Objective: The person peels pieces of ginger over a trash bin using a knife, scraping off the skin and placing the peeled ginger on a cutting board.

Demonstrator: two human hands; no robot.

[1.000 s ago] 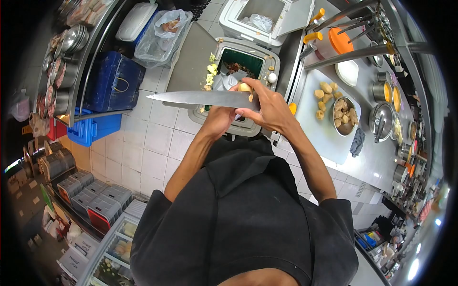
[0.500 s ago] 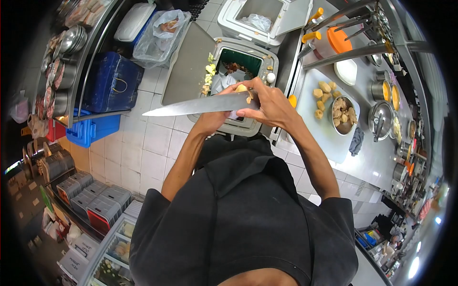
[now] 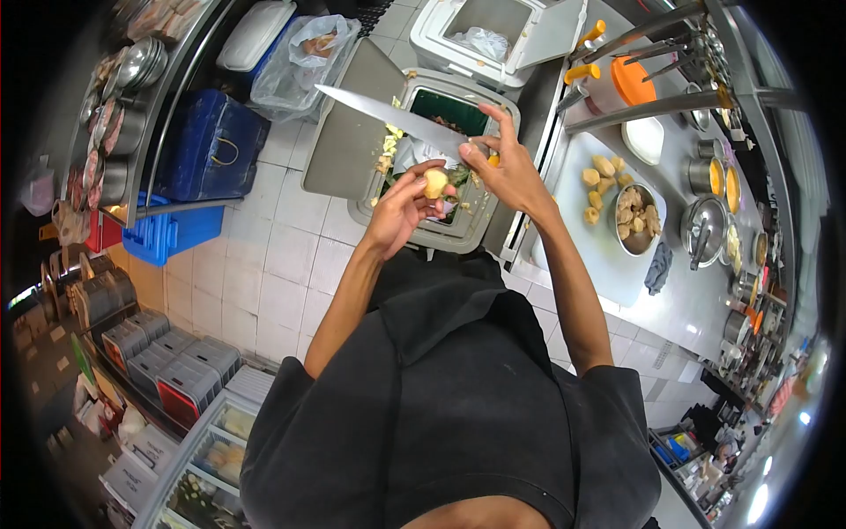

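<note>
In the head view, my left hand (image 3: 401,210) holds a peeled, pale yellow piece of ginger (image 3: 434,183) in its fingertips. My right hand (image 3: 513,174) grips a large chef's knife (image 3: 392,115) by the handle, index finger raised; the blade points up and left, apart from the ginger. Both hands are above an open grey waste bin (image 3: 507,110), which has paper and scraps inside and trimmings along its rim. Peeled ginger pieces (image 3: 597,185) lie on a white cutting board (image 3: 573,247) to the right, beside a metal bowl (image 3: 636,249) of rougher ginger.
A white bin (image 3: 432,40) with a raised lid stands beyond the grey one. Blue crates (image 3: 207,145) and a plastic bag (image 3: 286,88) sit on the left. Knives with yellow handles (image 3: 582,72), an orange-lidded tub (image 3: 633,82) and a grey cloth (image 3: 658,269) are on the steel counter.
The knife has come away from the ginger, its tip swinging upward and right. My left hand now shows the ginger turned up in its fingers, and my right index finger has lifted.
</note>
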